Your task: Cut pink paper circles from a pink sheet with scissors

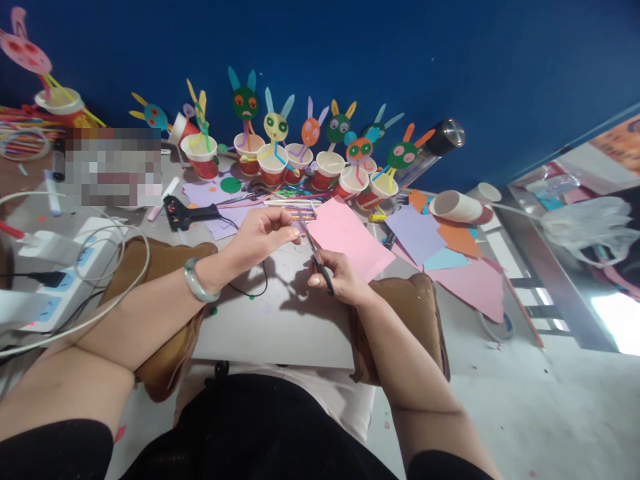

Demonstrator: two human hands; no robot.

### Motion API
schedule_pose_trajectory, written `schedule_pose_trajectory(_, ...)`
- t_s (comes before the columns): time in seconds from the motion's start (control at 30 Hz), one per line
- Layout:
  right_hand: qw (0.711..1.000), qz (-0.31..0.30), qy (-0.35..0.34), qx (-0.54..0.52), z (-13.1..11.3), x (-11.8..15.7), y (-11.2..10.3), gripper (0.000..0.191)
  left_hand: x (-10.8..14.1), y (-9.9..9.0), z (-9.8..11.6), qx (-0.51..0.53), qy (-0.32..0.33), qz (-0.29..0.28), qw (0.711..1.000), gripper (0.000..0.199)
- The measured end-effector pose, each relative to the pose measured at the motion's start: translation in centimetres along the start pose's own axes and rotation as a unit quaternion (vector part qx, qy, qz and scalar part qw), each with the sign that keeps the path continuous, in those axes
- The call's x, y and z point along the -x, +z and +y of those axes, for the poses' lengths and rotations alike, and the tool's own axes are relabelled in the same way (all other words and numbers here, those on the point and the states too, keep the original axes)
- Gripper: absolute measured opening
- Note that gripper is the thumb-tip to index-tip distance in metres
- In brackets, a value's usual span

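Note:
My right hand [340, 277] is wrapped round the black handles of a pair of scissors [315, 252], whose blades point up and away from me. Close to the blades, my left hand [267, 233] is closed in a pinch, thumb against fingers. Whatever it may hold is too small to make out. A jade-coloured bangle [201, 280] circles the left wrist. Just beyond the scissors lies a pink paper sheet [353, 240], partly covered by my right hand. To the left of my left hand, a black glue gun [187, 213] rests on the table.
Paper cups [273, 167] with paper rabbit figures line the blue wall. Lilac sheets [415, 233] and other coloured paper lie at right, near stacked cups [457, 207]. A power strip [75, 267] with looping cables occupies the left. Brown cushions [405, 320] sit under both forearms.

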State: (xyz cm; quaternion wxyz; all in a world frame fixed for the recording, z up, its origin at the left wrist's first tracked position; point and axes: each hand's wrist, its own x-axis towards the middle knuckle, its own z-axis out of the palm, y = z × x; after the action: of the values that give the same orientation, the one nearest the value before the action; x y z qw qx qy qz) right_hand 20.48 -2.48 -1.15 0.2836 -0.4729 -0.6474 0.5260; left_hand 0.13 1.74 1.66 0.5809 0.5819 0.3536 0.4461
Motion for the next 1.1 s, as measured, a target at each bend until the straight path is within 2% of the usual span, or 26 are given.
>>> schedule_pose_trajectory(0.23, 1.000, -0.003, 0.008, -0.005, -0.21, 0.04, 0.03, 0.069, -0.01, -0.10, -0.25, -0.005, 0.010, -0.014, 1.000, 0.013)
schedule_pose_trajectory(0.7, 1.000, -0.004, -0.003, -0.002, 0.36, 0.06, -0.10, 0.066, 0.03, 0.11, 0.25, 0.006, -0.001, 0.007, 1.000, 0.010)
schedule_pose_trajectory(0.93, 1.000, 0.002, -0.001, -0.010, 0.31, -0.01, -0.01, 0.067, 0.08, -0.12, 0.22, -0.023, 0.013, 0.007, 1.000, 0.012)
schedule_pose_trajectory(1.1, 1.000, 0.005, -0.001, -0.017, 0.41, 0.01, 0.04, 0.067, 0.06, -0.17, 0.21, -0.045, 0.033, 0.008, 0.998, 0.028)
